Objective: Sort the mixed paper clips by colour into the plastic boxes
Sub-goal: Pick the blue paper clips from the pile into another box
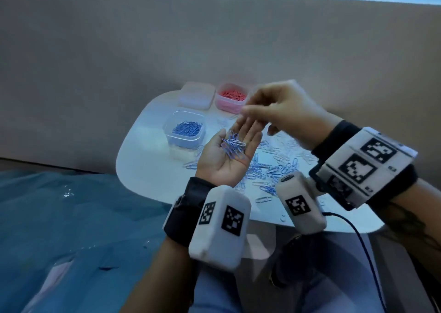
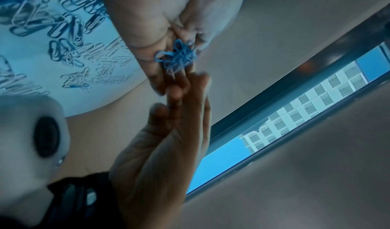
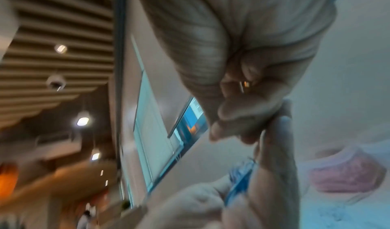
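Observation:
My left hand (image 1: 241, 131) is held palm up over the white table (image 1: 148, 169), fingers straight, carrying a small heap of blue paper clips (image 1: 232, 145) (image 2: 176, 57). My right hand (image 1: 257, 110) hovers just above the left fingertips, fingers partly curled and blurred; no clip shows in it. A clear box (image 1: 185, 129) with blue clips stands left of the palm. Behind it are a box of pink clips (image 1: 230, 97) (image 3: 346, 171) and a closed whitish box (image 1: 196, 95). Loose blue and pale clips (image 1: 269, 167) lie scattered on the table under both wrists.
A beige wall (image 1: 119, 50) rises right behind the table. A blue cloth (image 1: 71, 217) covers the area at the lower left. A black cable (image 1: 362, 241) runs from the right wrist camera across my lap.

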A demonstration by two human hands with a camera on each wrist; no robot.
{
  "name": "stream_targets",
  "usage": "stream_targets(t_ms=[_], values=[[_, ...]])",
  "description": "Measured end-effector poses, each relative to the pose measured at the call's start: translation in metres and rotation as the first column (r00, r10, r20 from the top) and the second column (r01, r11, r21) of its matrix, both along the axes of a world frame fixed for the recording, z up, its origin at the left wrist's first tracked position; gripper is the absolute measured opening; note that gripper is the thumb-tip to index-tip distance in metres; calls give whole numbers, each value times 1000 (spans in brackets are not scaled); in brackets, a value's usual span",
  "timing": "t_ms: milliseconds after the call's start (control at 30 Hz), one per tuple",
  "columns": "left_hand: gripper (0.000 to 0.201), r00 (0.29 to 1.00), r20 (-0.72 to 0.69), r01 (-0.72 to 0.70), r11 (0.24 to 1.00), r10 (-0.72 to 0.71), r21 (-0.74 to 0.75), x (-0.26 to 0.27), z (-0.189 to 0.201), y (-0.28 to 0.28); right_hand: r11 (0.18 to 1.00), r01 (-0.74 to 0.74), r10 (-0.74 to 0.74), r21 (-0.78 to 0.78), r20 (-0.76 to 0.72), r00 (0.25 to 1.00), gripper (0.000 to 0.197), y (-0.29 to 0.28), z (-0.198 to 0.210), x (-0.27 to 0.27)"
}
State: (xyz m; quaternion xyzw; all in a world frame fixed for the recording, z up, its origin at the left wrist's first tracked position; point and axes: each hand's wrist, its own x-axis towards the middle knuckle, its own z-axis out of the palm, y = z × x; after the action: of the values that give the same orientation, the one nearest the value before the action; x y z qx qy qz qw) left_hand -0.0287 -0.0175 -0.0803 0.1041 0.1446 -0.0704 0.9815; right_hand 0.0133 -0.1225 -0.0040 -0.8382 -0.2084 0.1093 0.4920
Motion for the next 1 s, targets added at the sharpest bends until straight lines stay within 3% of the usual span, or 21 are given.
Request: stream_targets(t_ms=[67, 133, 267, 367, 500, 600, 700, 800, 833, 867, 1000], values=[[64, 1000, 15, -19, 999, 19, -31, -3, -4, 7, 992, 75, -76, 101, 4, 997, 15, 0, -4, 5], [62, 998, 12, -63, 996, 64, -67, -6, -12, 18, 994, 94, -96, 51, 39, 995, 12, 1, -15, 8], [50, 992, 49, -116, 993, 117, -19, -25, -28, 40, 971, -7, 24, -240, 67, 997, 2, 8, -38, 9], [52, 988, 19, -154, 987, 154, 44, -33, -30, 43, 979, -63, 88, -195, 121, 989, 5, 21, -46, -2], [42, 984, 1, -176, 984, 176, -32, -33, -27, 35, 942, -218, 253, -255, 115, 961, 5, 34, -53, -26], [40, 986, 30, -159, 984, 162, -76, -33, -30, 28, 921, -215, 269, -325, 134, 954, 5, 35, -55, -29], [40, 980, 30, -190, 971, 196, -147, -34, -34, 24, 937, -178, 226, -300, 133, 965, 11, 32, -53, -29], [24, 978, 36, -194, 964, 203, -183, -40, -39, 24, 943, -206, 242, -261, 117, 963, 18, 29, -52, -32], [32, 980, 43, -184, 963, 196, -194, -41, -40, 24, 937, -224, 260, -269, 105, 960, 20, 29, -53, -32], [37, 982, 32, -176, 965, 185, -196, -42, -40, 23, 926, -237, 278, -294, 103, 955, 23, 29, -55, -33], [26, 973, -51, -229, 960, 223, -162, -43, -35, 21, 878, -250, 338, -407, 161, 927, 28, 30, -60, -38]])
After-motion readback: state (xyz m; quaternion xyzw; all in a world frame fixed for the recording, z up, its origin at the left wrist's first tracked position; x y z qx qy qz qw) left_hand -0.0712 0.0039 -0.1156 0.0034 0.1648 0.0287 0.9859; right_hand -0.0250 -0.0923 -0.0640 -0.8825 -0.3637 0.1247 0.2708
